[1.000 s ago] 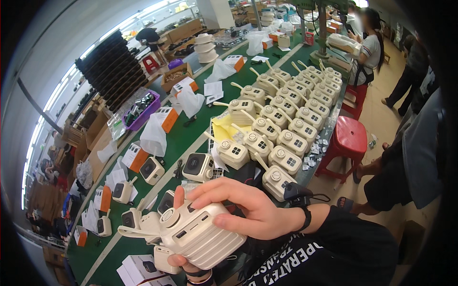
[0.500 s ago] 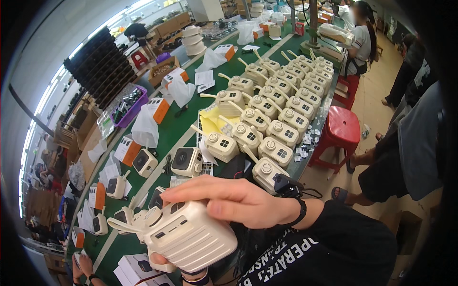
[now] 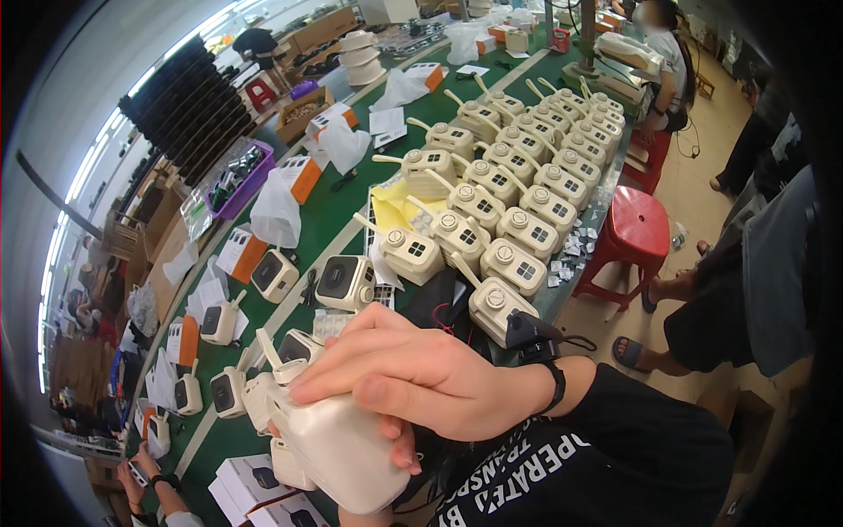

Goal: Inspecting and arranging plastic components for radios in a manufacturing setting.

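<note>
Over the green table point(image 3: 329, 215), both hands' grip wraps the cream camera point(image 3: 338, 448).

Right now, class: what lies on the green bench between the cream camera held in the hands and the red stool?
In the head view, between the held camera and the red stool lies a black pouch, then rows of cream cameras.

Bright, even daylight; heavy fisheye edge distortion

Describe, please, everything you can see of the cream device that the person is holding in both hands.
The cream device is a rounded, smooth plastic-looking security camera body, tilted, with stubby antennas at its upper left. It is held low in the picture, above the green bench. The right hand lies across its top, fingers spread; the left hand supports it from below, mostly hidden.
</note>
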Demonstrator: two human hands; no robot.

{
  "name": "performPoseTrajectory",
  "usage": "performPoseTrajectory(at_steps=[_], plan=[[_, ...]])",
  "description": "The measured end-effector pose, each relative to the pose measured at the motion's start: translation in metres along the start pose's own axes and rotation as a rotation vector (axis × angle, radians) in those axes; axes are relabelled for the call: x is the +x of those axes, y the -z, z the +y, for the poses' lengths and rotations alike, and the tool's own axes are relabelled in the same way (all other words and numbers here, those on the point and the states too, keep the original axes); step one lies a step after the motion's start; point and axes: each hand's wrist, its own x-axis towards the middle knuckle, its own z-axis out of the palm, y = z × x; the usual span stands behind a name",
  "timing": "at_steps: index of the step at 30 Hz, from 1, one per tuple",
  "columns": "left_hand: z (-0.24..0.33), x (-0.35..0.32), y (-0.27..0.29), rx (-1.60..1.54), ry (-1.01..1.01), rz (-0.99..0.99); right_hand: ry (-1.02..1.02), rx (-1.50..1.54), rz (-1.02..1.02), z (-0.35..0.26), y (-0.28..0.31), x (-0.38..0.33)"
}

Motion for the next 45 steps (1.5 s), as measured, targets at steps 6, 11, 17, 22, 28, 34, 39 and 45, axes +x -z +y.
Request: performPoseTrajectory(at_steps=[6,11,17,22,28,34,39,45], plan=[[-0.004,0.000,-0.015,0.067,-0.097,0.057,0.002,-0.032,-0.068,-0.006,0.004,-0.004],[-0.015,0.009,0.014,-0.268,-0.251,-0.160,0.010,-0.013,-0.050,-0.005,0.001,-0.008],[-0.004,0.008,0.032,0.091,-0.329,0.088,-0.023,0.180,0.195,0.011,-0.006,-0.005],[-0.007,0.010,0.033,0.293,-0.312,0.108,-0.203,0.244,0.217,0.018,0.006,-0.005],[-0.008,0.012,0.030,0.375,-0.314,0.119,-0.034,0.099,0.019,0.012,0.016,-0.004],[-0.014,0.020,0.022,0.461,-0.295,0.119,-0.106,-0.068,0.065,0.022,0.024,-0.010],[-0.013,0.024,0.014,0.584,-0.230,0.135,-0.348,0.305,0.024,0.022,0.036,0.003],[0.012,0.026,0.026,0.689,-0.067,0.164,-0.392,-0.195,-0.520,0.018,0.067,0.037]])
